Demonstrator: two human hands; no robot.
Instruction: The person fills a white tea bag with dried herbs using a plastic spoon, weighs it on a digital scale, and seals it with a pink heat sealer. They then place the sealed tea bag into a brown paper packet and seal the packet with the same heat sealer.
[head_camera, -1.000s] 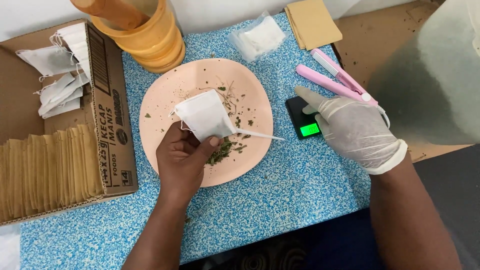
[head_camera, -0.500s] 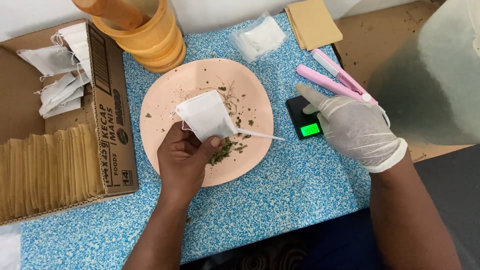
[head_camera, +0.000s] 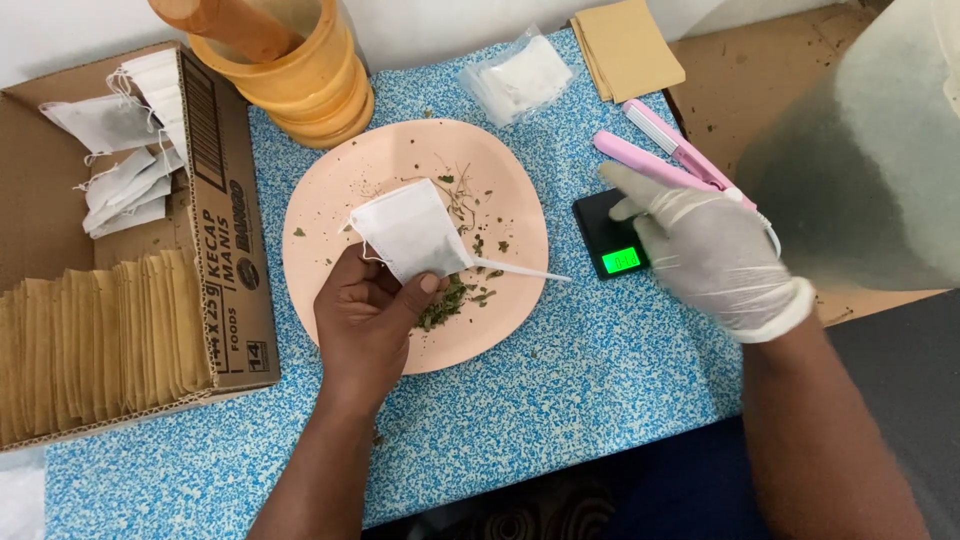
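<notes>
My left hand is bare and pinches a white tea bag over a pink plate. A small heap of dried green herbs lies on the plate just beside my fingers, and a thin white spoon handle sticks out to the right from under the bag. My right hand wears a white glove and hovers with fingers spread over a small black scale with a lit green display. It holds nothing.
A pink flat-iron sealer lies behind the scale. An orange mortar with a wooden pestle stands at the back. A cardboard box at left holds filled tea bags and brown envelopes. A clear packet and tan envelopes lie beyond.
My gloved right hand has shifted slightly over the scale. The left hand still holds the tea bag in the same place.
</notes>
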